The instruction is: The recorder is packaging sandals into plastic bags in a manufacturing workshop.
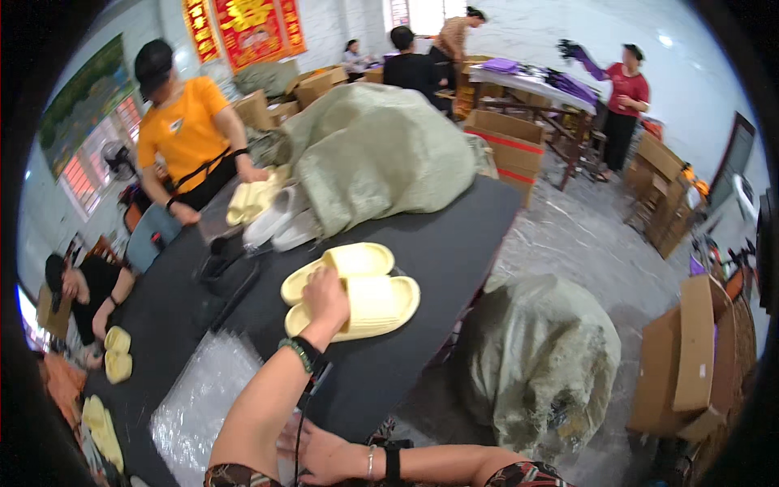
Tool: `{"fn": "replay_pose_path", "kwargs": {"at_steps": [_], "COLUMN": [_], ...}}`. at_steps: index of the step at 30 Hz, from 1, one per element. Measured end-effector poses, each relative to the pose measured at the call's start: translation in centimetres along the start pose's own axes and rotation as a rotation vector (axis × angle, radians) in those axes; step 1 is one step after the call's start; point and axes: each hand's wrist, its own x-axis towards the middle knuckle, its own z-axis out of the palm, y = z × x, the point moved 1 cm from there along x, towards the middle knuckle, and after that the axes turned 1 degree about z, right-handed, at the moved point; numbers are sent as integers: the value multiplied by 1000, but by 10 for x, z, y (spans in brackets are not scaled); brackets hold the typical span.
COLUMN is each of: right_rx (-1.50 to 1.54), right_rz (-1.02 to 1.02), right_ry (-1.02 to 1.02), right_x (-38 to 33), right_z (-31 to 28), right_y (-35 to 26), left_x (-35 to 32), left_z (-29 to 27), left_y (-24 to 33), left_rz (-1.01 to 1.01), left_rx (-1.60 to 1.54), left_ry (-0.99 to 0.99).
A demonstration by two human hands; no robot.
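Pair of slippers point(380, 304) on the table point(458, 243) (plastic bags point(203, 406) nearer, leftward), sack point(385, 154) behind.

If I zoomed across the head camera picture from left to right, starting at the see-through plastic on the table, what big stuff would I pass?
Clear plastic → pair of yellow slippers → greenish sack on the floor → open cardboard box.

I'm watching a packing workshop: pale yellow slippers point(385, 304) at the left hand point(326, 299), clear plastic bags point(203, 406) left of the right hand point(329, 454), a bulging sack point(381, 154) beyond both, cartons point(694, 349) far right, co-workers point(182, 134) ahead.
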Motion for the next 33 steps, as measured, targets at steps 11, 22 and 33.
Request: {"fn": "replay_pose_path", "kwargs": {"at_steps": [11,22,33], "right_rx": [62,-300,-375], "right_rz": [-93,-8,-37], "right_ry": [157,31,27], "right_x": [-8,2,3], "right_z": [1,-31,-28], "right_y": [1,-24,-31], "left_x": [14,-169,-250], "left_z": [-158,-237,-246], "left_y": [19,-114,-266], "left_rz": [399,-119,-352], "left_rx": [-124,-20,446], "left_ry": [243,173,193]}}
